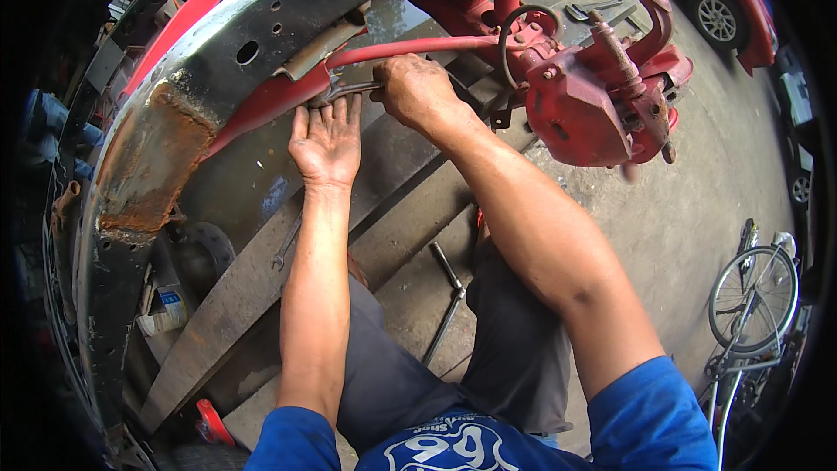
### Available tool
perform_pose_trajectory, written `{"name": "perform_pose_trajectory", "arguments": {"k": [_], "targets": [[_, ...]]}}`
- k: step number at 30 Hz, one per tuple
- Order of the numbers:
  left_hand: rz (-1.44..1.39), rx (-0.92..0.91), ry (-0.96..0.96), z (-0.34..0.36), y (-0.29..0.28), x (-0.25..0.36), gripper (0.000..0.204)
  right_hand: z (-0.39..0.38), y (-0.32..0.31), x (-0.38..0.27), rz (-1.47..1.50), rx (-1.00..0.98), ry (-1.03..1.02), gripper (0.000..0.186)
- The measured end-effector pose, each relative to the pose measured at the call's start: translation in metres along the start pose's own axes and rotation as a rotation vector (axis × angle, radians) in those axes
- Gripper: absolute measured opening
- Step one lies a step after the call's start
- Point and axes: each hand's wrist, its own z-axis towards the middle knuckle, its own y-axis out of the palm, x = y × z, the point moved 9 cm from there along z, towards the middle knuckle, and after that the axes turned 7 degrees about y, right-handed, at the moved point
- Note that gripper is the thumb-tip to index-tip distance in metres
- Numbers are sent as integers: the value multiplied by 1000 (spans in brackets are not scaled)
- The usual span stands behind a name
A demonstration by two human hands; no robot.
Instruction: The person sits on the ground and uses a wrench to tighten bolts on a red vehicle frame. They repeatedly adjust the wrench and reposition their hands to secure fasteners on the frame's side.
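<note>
In my right hand (418, 92) a metal wrench (356, 87) is gripped by its near end, the fist closed around it. Its far end reaches a fitting under a red arm (283, 105), where the red rod (410, 50) meets that arm. Just below the wrench's far end, my left hand (324, 146) is held palm up. Its fingers are stretched out, with the tips close to the fitting; whether they touch it I cannot tell. Dark smudges mark both hands. The fitting itself is partly hidden by the wrench and fingertips.
A black frame rail (187, 57) with a rusty patch (153, 157) curves along the left. The red wheel hub assembly (575, 105) juts out at right. Below lie a steel beam (235, 296), an open-end wrench (286, 244) and a jointed socket handle (447, 314). A bicycle (751, 301) stands far right.
</note>
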Motion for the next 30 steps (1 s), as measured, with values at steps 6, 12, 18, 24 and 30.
{"name": "perform_pose_trajectory", "arguments": {"k": [6,12,18,24,30], "targets": [[-89,-100,-22,0,7,-4,49,11,31,30,-174,61,83,23],[-37,-3,-35,-1,1,1,40,20,36,31,-119,195,-54,20],[199,153,46,11,-19,13,33,12,29,18,16,122,-173,19],[232,111,9,14,-19,9,29,10,16,19,90,9,-140,23],[340,116,35,17,-22,12,27,-10,3,1,-11,-272,-16,24]]}}
